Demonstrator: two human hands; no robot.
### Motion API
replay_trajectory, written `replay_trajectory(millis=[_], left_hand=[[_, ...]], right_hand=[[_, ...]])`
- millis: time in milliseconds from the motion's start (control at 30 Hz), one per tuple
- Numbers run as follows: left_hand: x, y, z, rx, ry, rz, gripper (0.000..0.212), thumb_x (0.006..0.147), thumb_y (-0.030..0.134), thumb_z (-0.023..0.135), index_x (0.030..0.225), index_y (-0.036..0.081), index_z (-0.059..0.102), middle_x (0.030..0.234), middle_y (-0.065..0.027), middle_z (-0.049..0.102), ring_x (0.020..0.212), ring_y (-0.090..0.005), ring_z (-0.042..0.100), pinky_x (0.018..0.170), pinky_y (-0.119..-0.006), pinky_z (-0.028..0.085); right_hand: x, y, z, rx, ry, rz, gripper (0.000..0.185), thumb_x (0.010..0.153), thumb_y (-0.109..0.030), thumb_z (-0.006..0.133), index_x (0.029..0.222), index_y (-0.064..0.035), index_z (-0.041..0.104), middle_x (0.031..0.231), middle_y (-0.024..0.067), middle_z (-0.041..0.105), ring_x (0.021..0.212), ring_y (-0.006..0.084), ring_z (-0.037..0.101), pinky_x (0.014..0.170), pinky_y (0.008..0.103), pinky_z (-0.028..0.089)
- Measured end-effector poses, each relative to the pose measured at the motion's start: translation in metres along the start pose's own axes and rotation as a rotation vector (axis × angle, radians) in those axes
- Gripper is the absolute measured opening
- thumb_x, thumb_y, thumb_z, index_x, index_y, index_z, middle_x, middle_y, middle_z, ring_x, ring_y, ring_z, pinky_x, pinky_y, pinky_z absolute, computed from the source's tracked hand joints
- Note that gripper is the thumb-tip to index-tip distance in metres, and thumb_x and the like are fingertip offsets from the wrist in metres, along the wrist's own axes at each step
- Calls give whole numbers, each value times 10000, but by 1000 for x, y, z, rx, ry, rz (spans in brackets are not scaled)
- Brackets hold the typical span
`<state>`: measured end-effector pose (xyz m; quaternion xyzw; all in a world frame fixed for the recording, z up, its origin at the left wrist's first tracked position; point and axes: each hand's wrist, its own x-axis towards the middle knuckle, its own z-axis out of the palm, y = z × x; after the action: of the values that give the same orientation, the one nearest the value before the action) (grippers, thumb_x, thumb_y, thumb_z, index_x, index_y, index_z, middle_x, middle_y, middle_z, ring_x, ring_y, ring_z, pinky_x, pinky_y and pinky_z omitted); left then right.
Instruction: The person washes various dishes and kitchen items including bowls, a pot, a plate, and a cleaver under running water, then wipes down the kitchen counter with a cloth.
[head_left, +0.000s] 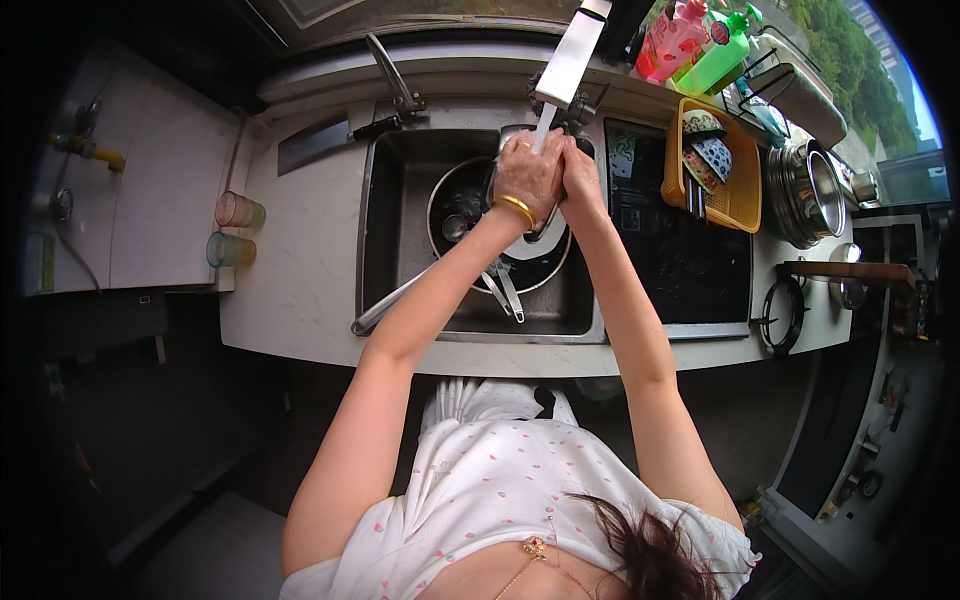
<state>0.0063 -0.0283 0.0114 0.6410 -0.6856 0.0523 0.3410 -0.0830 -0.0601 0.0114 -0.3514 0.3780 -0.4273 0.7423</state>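
Water runs from the white-faced tap onto the back of my left hand, which wears a gold bangle. My right hand presses against it from the right side. Both are wet, and whether anything lies between the palms is hidden. Below them, in the stainless steel sink, sits a dark round pan with its long handle over the front left rim. A ladle bowl and light-coloured utensil handles show in the pan.
A cleaver lies left of the sink, near two tinted glasses. To the right, a yellow basket holding bowls stands on a black cooktop. Beyond are steel pots, a pan-support ring and pump bottles.
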Motion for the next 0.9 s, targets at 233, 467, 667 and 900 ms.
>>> replay_trajectory(millis=[233,467,667,900], left_hand=[[-109,3,20,-266,354,-371,458,934,341,370,1319,91,384,1330,-130,412,1253,-206,355,1045,-353,214],[-70,-73,-8,-1743,118,-995,547,934,473,313,1180,34,529,1139,-76,573,1027,-194,552,900,-278,404],[-1,-48,-23,-583,-252,-588,393,880,311,464,1091,-10,547,1073,-145,601,1009,-272,568,859,-311,425],[-54,27,8,224,27,63,426,882,247,435,1280,95,421,1347,-96,390,1274,-205,324,1062,-389,180]], right_hand=[[-15,30,-3,493,195,24,462,946,-415,351,1137,-12,473,1104,82,545,964,211,546,810,346,465],[-49,26,-31,143,133,32,568,897,-511,404,1172,-18,465,1154,93,529,1033,211,530,905,358,431],[-47,10,-28,-583,-32,-332,494,945,-384,413,646,0,498,581,-41,404,584,68,322,495,239,282],[-33,26,-5,62,178,-163,438,953,-393,372,813,-17,549,717,8,553,636,119,494,595,282,430]])
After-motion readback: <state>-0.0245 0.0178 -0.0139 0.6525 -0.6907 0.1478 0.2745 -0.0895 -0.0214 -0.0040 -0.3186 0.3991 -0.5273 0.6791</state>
